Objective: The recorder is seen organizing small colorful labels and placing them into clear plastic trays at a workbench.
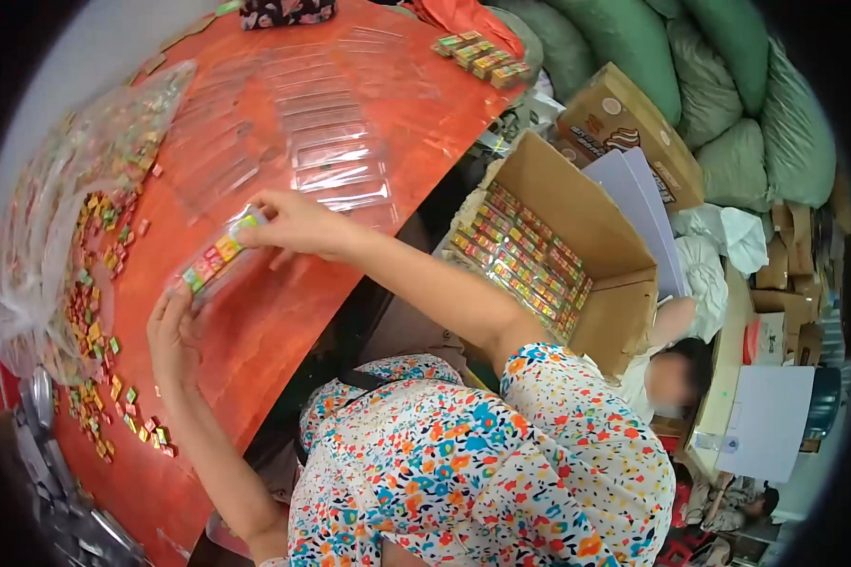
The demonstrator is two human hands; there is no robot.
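Observation:
Between my two hands is a narrow clear plastic case (216,263) with a row of small, brightly wrapped square pieces in it, yellow, red, pink and green. My left hand (174,335) grips its lower left end with the fingertips. At its upper right end, my right hand (298,225) pinches it between thumb and fingers. The case is tilted over the red tabletop (284,321). Just beyond my right hand lie rows of clear plastic cases (336,156). Loose wrapped pieces (95,331) are scattered left of my left hand.
A large clear bag (43,246) of wrapped pieces lies at the left. Filled packs (482,59) sit at the far table edge. Right of the table stands an open carton (558,184) of filled packs. Green sacks (615,47) are piled behind; another person (667,373) is at the right.

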